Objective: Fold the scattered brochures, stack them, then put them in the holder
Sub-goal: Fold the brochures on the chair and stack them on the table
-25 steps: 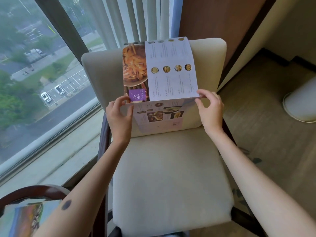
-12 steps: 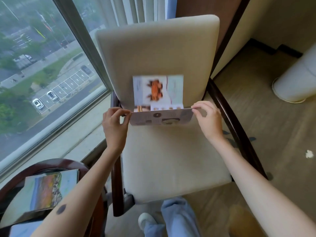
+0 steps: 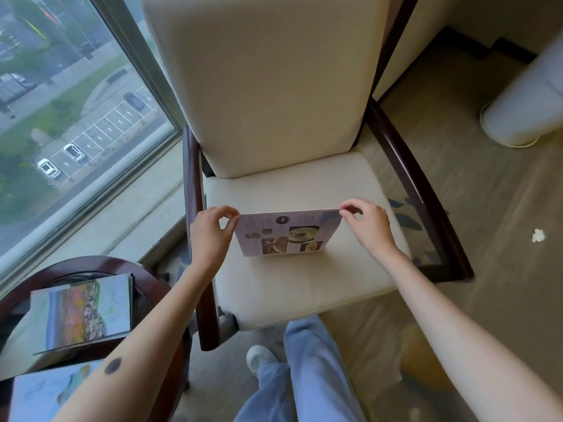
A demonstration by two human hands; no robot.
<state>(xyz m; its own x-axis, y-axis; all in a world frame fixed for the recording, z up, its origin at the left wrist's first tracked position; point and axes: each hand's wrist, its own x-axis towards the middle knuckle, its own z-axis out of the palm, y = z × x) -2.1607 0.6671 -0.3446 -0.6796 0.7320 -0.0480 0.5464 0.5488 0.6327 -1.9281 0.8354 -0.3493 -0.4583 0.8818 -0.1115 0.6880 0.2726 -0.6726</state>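
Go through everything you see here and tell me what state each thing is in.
Purple food-photo brochure: folded, held over the cream chair seat.
Left hand: pinches its top left corner.
Right hand: pinches its top right corner.
Landscape-photo brochure: lying flat on the round dark wooden table, untouched.

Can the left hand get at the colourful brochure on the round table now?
Probably not yet: the left hand pinches the folded brochure over the chair. Once freed, nothing blocks the colourful brochure beside that arm.
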